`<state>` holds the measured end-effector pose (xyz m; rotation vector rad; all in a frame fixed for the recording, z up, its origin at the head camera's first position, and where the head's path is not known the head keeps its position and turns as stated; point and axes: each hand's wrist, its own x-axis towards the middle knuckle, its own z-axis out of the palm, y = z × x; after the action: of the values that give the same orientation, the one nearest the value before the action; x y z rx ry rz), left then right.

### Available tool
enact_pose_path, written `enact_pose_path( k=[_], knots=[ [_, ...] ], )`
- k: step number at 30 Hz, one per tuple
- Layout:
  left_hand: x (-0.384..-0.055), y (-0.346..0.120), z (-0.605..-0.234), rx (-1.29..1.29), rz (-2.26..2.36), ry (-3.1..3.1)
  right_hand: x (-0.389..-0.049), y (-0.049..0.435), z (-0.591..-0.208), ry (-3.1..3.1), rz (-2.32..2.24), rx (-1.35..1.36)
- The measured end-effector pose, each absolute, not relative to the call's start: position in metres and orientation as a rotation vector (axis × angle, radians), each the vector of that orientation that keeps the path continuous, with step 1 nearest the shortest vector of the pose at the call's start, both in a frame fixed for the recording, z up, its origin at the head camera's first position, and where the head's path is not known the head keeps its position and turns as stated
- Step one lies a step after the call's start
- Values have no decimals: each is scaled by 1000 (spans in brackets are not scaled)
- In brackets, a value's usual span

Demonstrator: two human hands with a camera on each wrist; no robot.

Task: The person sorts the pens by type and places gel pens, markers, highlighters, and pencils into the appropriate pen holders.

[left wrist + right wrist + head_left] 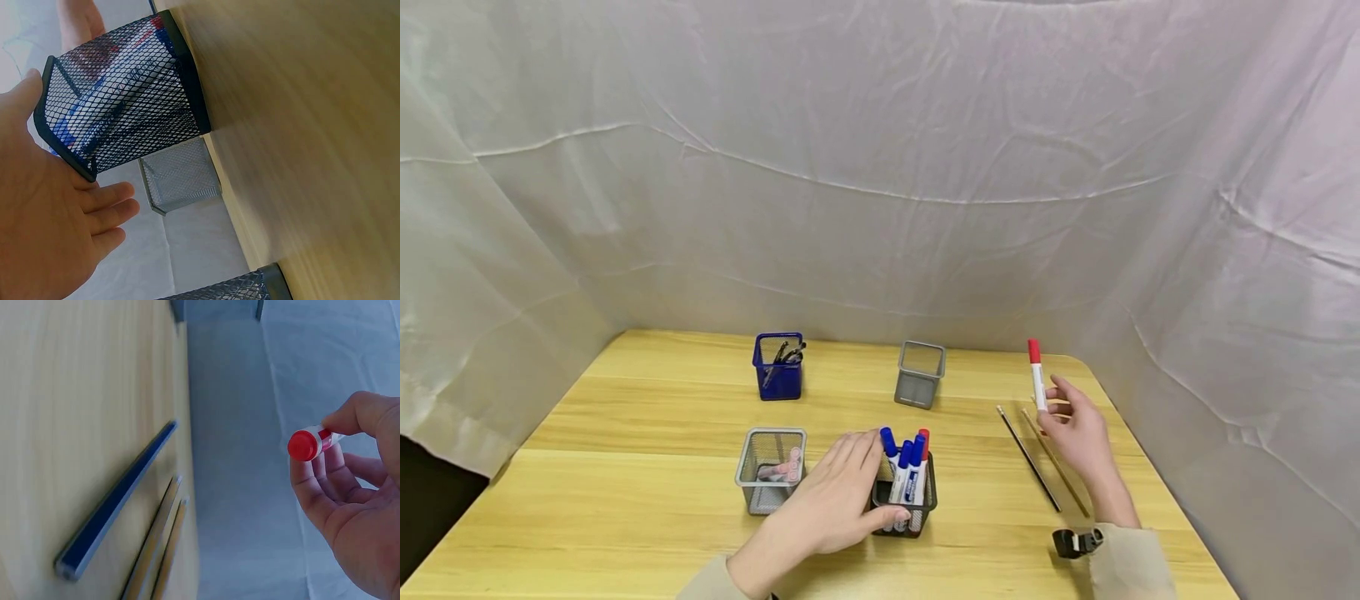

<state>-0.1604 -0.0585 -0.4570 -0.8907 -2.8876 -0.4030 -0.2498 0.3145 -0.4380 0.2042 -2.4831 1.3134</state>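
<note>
My left hand (835,492) holds the black mesh pen holder (917,521), thumb along its near rim and fingers along its left side. Inside stand several white markers with blue caps (905,454) and one with a red cap (924,442). In the left wrist view the black mesh wall (131,94) sits beside my thumb, with the other fingers reaching past it. To the right, my right hand (1081,429) pinches a white marker (1038,385) between thumb and fingers, above the table, red cap up. The right wrist view shows its red lower end (302,445).
A black pencil (1030,462) and two wood-coloured pencils (153,550) lie near my right hand. Left of the black holder stands a silver mesh holder (771,498) with pinkish items. Farther back are a blue mesh holder (781,385) with black pens and a grey one (916,390). Grey cloth (880,250) surrounds the table.
</note>
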Motion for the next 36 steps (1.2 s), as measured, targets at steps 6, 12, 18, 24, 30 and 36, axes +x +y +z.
enact_pose_path(
  k=[6, 12, 18, 24, 30, 36],
  knots=[
    [-161, -58, -458, -885, -392, -2896, -245, 294, -430, -2413, 1282, 269],
    [-161, -58, -460, -888, -382, -2890, -238, 277, -422, -2365, 1267, 357],
    [-161, -59, -459, -891, -386, -2889, -229, 261, -413, -2305, 1250, 457],
    [-161, -59, -460, -889, -389, -2888, -221, 247, -410, -2248, 1244, 584],
    [-160, -58, -460, -891, -395, -2889, -212, 233, -406, -2207, 1255, 669],
    [-161, -58, -459, -885, -387, -2894, -204, 218, -404, -2232, 1271, 730]
  ],
)
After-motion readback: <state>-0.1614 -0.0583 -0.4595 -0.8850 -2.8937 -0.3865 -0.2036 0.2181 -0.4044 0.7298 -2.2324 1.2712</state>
